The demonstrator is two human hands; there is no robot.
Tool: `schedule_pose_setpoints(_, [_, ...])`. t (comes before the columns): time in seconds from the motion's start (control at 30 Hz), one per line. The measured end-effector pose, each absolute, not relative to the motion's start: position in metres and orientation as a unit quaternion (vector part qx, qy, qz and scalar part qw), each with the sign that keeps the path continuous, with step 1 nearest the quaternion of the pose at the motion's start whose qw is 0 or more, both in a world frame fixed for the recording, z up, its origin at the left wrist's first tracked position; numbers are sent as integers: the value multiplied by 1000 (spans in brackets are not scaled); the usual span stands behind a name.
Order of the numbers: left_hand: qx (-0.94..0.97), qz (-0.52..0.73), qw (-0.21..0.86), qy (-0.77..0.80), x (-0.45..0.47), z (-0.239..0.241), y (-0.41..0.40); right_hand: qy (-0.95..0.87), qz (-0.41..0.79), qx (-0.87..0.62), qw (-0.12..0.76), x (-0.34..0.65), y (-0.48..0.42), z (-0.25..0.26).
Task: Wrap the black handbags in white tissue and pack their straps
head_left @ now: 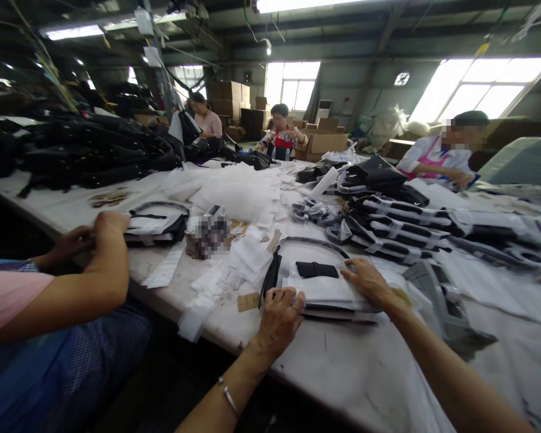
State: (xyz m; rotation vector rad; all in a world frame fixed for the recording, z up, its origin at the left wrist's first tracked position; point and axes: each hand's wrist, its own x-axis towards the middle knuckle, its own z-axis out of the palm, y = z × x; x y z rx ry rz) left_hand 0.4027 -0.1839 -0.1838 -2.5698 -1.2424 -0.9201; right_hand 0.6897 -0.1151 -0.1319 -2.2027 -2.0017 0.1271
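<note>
A black handbag lies on the table before me, with a white sheet over its front and its wrapped handle arching behind. My left hand is at the bag's front left corner, its bent fingers closed over the edge of the sheet. On the bag's right side rests my right hand, fingers mostly stretched out and touching the sheet near the handle's end. A brown paper tag lies left of the bag. The underside of both palms is hidden.
A grey tape dispenser stands at right. Behind it are stacked wrapped bags and coiled straps. White sheets pile mid-table. At left, a co-worker's arm reaches to another bag. Several people sit across the table.
</note>
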Motion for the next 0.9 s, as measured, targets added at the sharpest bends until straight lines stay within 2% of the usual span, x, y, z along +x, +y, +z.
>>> schedule_pose_setpoints(0.27, [-858,-340,25,-383,380,-180,-198,-672,57,-735,70,680,-165,-123])
schedule_pose_setpoints(0.43, [-864,-350,-47,-358,367,-169,-234,-705,92,-697,92,697,-208,-125])
schedule_pose_setpoints(0.53, [-866,-362,-84,-333,361,-166,-257,-718,132,-681,61,706,-223,-116])
schedule_pose_setpoints(0.63, [-864,-383,-104,-309,358,-165,-270,-719,81,-690,25,693,-226,-100])
schedule_pose_setpoints(0.7, [-858,-389,-120,-313,358,-162,-271,-739,28,-671,63,664,-223,-90])
schedule_pose_setpoints(0.8, [-849,-383,-148,-333,359,-156,-270,-789,45,-593,157,602,-219,-90])
schedule_pose_setpoints(0.9, [-844,-396,-164,-323,356,-152,-268,-828,68,-538,139,545,-216,-113])
